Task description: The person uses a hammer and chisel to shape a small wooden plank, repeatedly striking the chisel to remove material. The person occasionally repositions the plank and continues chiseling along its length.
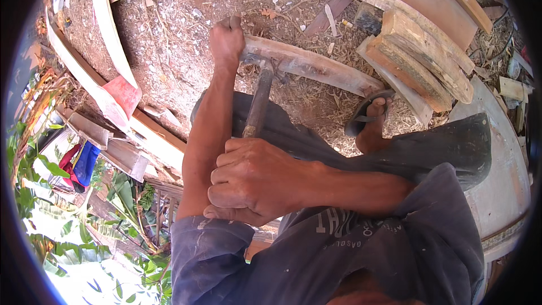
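My right hand (254, 181) is closed around the lower handle of a hammer (259, 99). The hammer's dark head lies against the side of a weathered wooden plank (316, 63); whether a nail is caught in it I cannot tell. Up at the plank's left end, my left hand (227, 42) is wrapped round the wood. The plank's other end reaches my foot in a dark sandal (370, 114); whether the foot presses on it is unclear.
Cut timber blocks (420, 59) are stacked at the right. Long boards (110, 28) lie at the left, near a red piece (122, 99). Wood chips and scraps litter the dirt ground (175, 39). Green plants (127, 197) grow at the lower left.
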Action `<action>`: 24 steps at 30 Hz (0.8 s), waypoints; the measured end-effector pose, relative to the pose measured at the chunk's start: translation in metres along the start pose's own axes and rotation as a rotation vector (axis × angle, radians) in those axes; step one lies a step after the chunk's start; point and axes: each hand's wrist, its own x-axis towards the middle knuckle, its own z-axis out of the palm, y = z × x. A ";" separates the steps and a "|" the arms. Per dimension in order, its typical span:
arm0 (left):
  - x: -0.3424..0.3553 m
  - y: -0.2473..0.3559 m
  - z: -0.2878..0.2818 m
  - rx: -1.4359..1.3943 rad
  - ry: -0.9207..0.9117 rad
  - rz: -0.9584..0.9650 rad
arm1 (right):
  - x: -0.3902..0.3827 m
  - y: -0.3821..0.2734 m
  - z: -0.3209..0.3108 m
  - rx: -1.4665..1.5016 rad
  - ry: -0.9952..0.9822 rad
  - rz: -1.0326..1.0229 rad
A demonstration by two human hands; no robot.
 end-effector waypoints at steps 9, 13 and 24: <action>0.008 -0.015 0.008 0.010 -0.004 0.105 | 0.010 -0.004 0.011 -0.168 0.004 -0.037; 0.014 -0.012 0.017 0.021 -0.100 0.121 | 0.034 0.014 0.031 -0.347 0.049 -0.044; -0.012 -0.023 0.017 0.042 -0.083 0.153 | -0.036 0.005 0.057 -0.318 0.000 -0.105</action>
